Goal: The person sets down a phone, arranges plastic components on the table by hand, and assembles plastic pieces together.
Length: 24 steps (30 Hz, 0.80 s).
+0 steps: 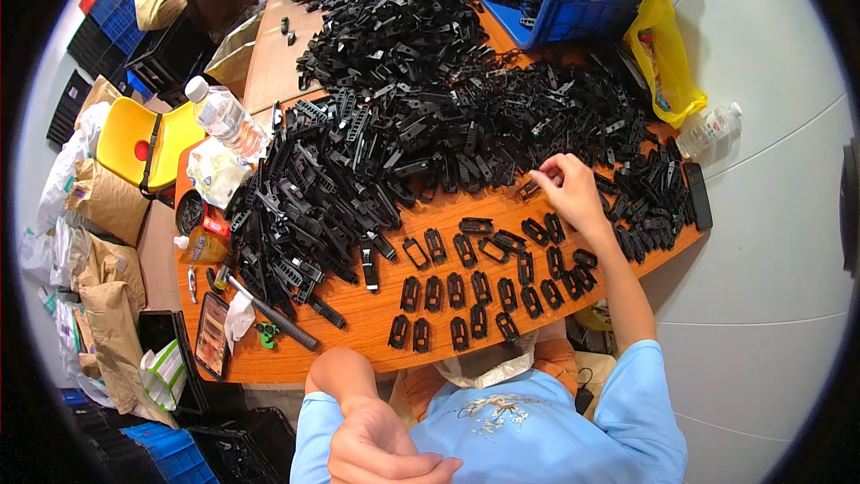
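- Right hand (pixel 571 190): thumb and finger narrow at a small black frame (pixel 528 190); whether they grip it, I cannot tell;
- The frame is at the pile's (pixel 421 108) near edge, beyond the rows of frames (pixel 480 287) on the table (pixel 358 338);
- Probably light, stiff, smooth plastic; thin rims might snap; best pinched by its long sides;
- Left hand (pixel 381 450): fingers curled, well apart from the frames; contents unclear.
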Tool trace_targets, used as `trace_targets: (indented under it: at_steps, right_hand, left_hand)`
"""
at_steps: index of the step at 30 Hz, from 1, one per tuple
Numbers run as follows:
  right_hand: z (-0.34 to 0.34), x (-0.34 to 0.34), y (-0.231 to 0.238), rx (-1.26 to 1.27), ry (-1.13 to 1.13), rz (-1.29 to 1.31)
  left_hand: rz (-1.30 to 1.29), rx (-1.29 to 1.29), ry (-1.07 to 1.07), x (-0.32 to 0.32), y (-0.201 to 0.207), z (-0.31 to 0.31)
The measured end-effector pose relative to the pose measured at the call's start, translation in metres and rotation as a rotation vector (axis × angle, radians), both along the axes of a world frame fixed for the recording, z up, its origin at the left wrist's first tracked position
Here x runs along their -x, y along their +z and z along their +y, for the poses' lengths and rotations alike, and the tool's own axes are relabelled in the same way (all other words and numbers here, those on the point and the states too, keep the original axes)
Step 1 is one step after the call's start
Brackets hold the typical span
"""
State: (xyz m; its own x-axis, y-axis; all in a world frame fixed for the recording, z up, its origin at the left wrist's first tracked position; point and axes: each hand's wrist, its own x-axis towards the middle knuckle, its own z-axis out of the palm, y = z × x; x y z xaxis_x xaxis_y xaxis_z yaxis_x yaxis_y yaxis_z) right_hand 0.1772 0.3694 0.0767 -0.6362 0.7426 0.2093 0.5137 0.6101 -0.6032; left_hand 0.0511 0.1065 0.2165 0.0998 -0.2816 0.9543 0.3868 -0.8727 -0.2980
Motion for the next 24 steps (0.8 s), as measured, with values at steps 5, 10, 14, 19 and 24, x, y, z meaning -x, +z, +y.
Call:
trace_targets:
  at_steps: [5,10,14,19,24]
  right_hand:
    - [-0.017,-0.006,-0.017,-0.007,0.012,-0.171]
    - [-0.022,0.005,-0.019,0.020,0.028,-0.134]
    - [-0.019,0.003,-0.015,0.037,0.050,-0.094]
    - [-0.014,0.002,-0.001,0.250,0.029,0.135]
    - [-0.038,0.009,0.010,0.301,0.240,0.303]
  left_hand:
    - [0.010,0.009,-0.002,-0.002,-0.001,0.001]
    - [-0.015,0.049,0.104,-0.011,-0.033,-0.028]
    - [-0.032,0.052,0.115,-0.012,-0.036,-0.030]
    - [-0.028,0.021,0.070,-0.005,-0.012,-0.010]
    - [-0.019,0.009,0.009,-0.004,-0.004,-0.003]
